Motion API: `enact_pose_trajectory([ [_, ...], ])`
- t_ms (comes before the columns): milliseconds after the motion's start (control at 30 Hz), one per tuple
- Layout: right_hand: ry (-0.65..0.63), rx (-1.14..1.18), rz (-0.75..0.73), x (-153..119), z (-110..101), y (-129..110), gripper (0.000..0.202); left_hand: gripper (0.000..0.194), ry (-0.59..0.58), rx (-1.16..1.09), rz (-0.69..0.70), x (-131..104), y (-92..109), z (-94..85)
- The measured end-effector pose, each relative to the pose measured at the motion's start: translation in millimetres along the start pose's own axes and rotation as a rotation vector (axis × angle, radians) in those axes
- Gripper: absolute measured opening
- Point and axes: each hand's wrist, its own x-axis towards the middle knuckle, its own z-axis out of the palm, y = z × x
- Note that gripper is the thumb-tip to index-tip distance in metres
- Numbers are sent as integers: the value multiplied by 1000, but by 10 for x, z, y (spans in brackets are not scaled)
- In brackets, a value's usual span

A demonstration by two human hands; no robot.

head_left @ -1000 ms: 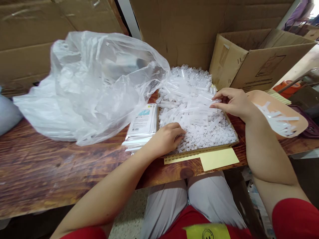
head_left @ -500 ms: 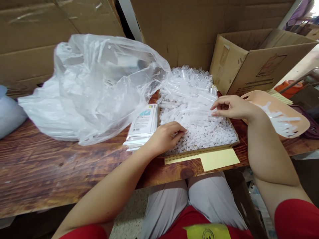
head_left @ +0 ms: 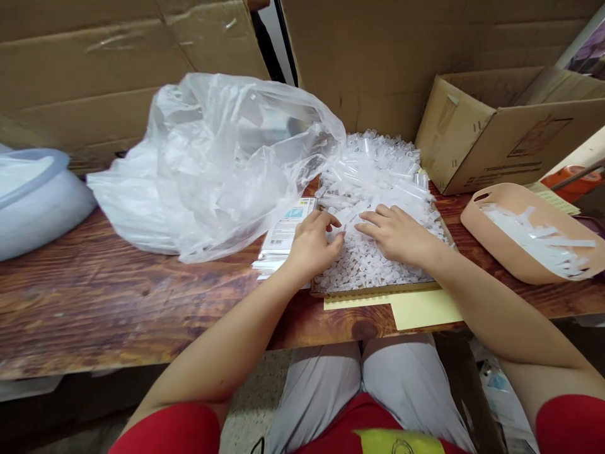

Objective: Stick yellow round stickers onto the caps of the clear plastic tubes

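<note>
A shallow cardboard tray (head_left: 378,292) is heaped with small white translucent plastic pieces (head_left: 363,268) at its front. Clear plastic tubes (head_left: 401,183) lie across its middle and back. My left hand (head_left: 316,243) is over the tray's left side, thumb and curled fingers apart, with white pieces visible by the tips. From the right, my right hand (head_left: 394,233) reaches over the middle of the pile, its fingers spread and pointing left toward my left hand. Whether either hand touches a tube is hard to make out. Printed white packets (head_left: 281,236) are stacked just left of the tray.
A large clear plastic bag (head_left: 208,176) of white material covers the table's back left. A pale blue basin (head_left: 42,202) stands at far left. On the right are a peach basket (head_left: 510,255) of white strips and a cardboard box (head_left: 510,145). Yellow paper (head_left: 425,310) lies under the tray's front.
My right hand has moved left and lower, onto the middle of the pile. My left hand has risen slightly, and its thumb and fingers have parted. The view has turned left.
</note>
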Motion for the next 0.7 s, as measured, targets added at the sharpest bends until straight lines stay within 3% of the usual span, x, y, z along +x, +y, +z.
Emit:
enact_pose_trajectory([
  [200,27,-88,-6,59,50,37,25,20,-62,-34,19,-23,21,41],
  [300,123,8,-27,63,90,124,24,23,-84,-53,11,-21,2,54],
  [400,354,275,9,1,86,212,17,24,-84,-72,10,-16,-27,65],
  [500,564,637,201,-85,56,276,14,24,-76,-85,6,-8,-44,62],
  [600,645,1051,431,-127,33,340,22,20,-68,-87,-3,8,-36,26],
  [700,693,1359,567,-117,16,413,32,13,-18,-80,-39,35,-24,-59],
])
